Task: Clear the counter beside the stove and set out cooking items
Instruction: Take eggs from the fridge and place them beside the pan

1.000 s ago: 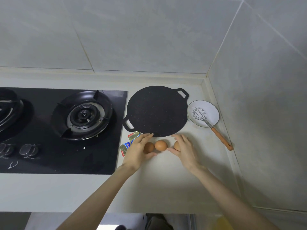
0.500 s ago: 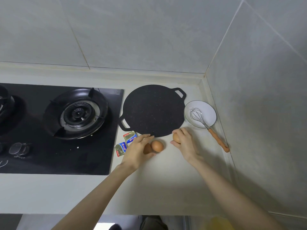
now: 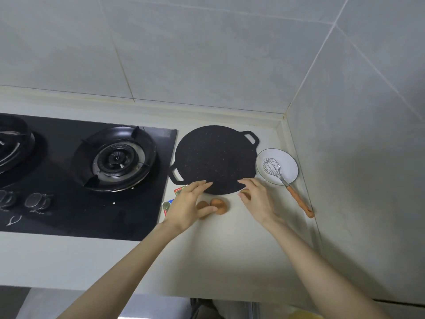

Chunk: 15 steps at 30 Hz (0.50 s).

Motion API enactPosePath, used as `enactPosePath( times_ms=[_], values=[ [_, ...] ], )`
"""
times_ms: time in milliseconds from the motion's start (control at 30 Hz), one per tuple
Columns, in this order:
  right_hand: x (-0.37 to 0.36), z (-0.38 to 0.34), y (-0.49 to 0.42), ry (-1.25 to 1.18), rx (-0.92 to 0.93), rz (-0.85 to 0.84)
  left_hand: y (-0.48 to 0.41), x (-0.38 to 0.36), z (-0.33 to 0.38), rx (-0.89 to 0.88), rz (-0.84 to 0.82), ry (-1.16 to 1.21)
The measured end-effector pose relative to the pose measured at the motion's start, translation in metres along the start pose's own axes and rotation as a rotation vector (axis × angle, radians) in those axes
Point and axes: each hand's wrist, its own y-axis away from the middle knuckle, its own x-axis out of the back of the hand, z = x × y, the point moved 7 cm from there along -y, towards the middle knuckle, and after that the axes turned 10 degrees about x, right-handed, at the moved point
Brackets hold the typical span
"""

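while both hands (image 3: 190,204) (image 3: 257,199) hover open, brown eggs (image 3: 218,205) matte, black griddle (image 3: 215,158) speckled

No legible txt; print on packets (image 3: 178,191) too blurred.

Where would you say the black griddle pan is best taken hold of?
Probably by its two loop handles: the left hand takes the near-left loop on the griddle pan, the right hand the far-right one. The pan lies flat, so its thin rim offers little to grip.
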Motion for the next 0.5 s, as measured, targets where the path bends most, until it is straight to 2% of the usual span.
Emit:
enactPosePath(
  times_ms=[133,267,500],
  values=[
    [0.026,-0.040,-0.009,0.015,0.084,0.108,0.011,0.035,-0.002,0.000,0.090,0.040],
    [0.039,-0.097,-0.014,0.012,0.148,0.130,0.032,0.083,-0.010,-0.006,0.226,0.036],
    [0.018,-0.237,-0.003,-0.086,0.316,0.023,0.117,0.188,-0.043,0.084,0.441,0.094]
  ],
)
